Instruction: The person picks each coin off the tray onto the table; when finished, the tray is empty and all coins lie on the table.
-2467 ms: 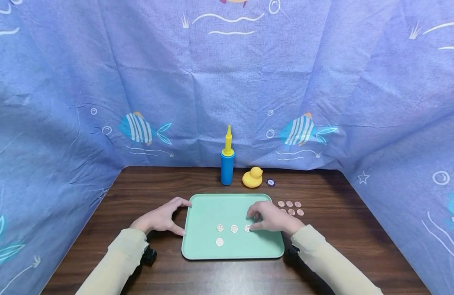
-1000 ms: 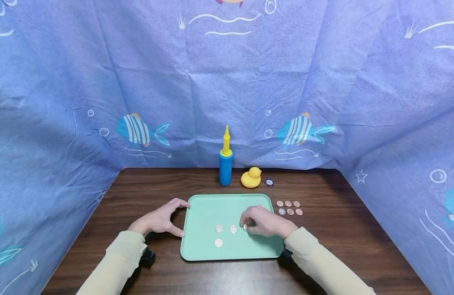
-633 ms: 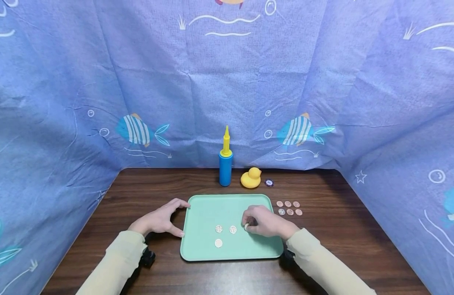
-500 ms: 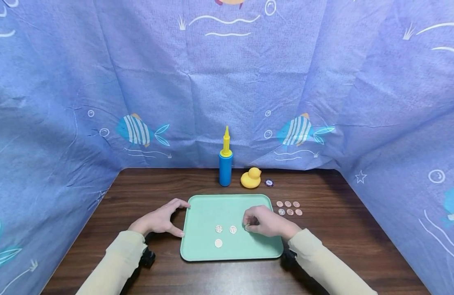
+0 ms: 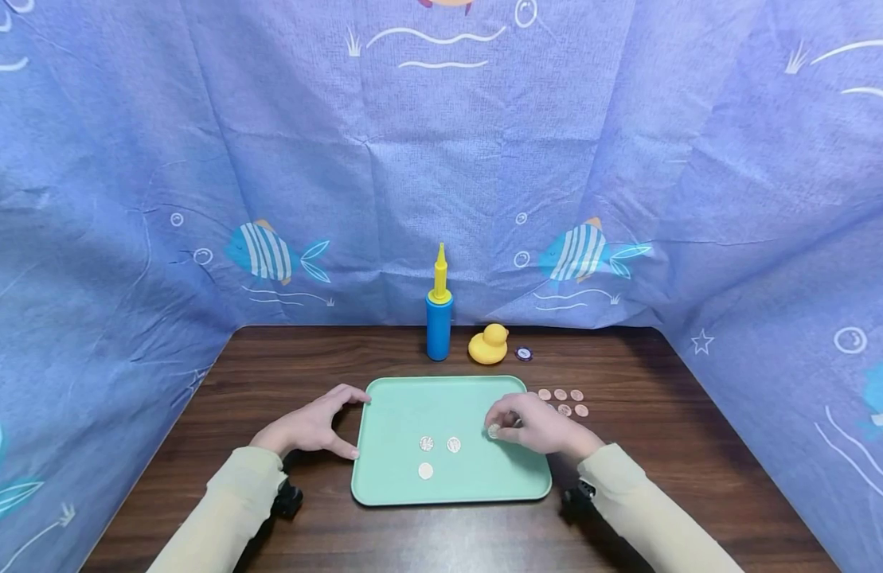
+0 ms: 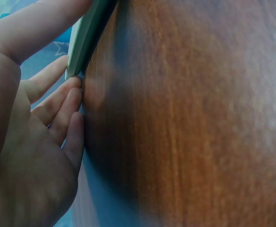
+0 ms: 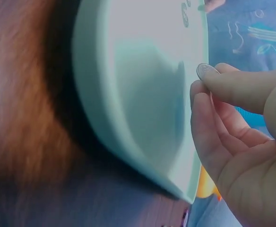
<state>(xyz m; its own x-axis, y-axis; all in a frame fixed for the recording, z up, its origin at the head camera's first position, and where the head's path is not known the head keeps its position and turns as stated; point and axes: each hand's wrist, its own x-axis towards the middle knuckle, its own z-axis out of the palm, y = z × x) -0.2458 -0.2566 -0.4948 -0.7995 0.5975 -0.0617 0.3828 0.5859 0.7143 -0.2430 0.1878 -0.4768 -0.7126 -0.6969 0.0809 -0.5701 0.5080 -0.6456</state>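
My right hand (image 5: 537, 423) pinches a silver coin (image 7: 206, 71) between thumb and fingertips, above the right part of the mint-green tray (image 5: 441, 497). On the tray lie three more coins: a patterned one (image 5: 427, 443), another patterned one (image 5: 453, 445) beside it, and a plain pale one (image 5: 425, 471) in front. My left hand (image 5: 315, 422) spans the tray's left edge, its thumb and fingertips at the rim. In the left wrist view the fingers (image 6: 62, 118) of that hand stretch out along the tabletop by the tray's rim.
Copper-coloured coins (image 5: 564, 410) lie in two rows right of the tray, partly behind my right hand. Behind the tray stand a blue and yellow hand pump (image 5: 439, 326), a yellow rubber duck (image 5: 488, 346) and a dark poker chip (image 5: 523, 353). A blue curtain (image 5: 441, 159) encloses the table.
My right hand first reached the rightmost silver coin on the tray, pinched it and lifted it, then moved right with it. My left hand stays at the tray's left edge.
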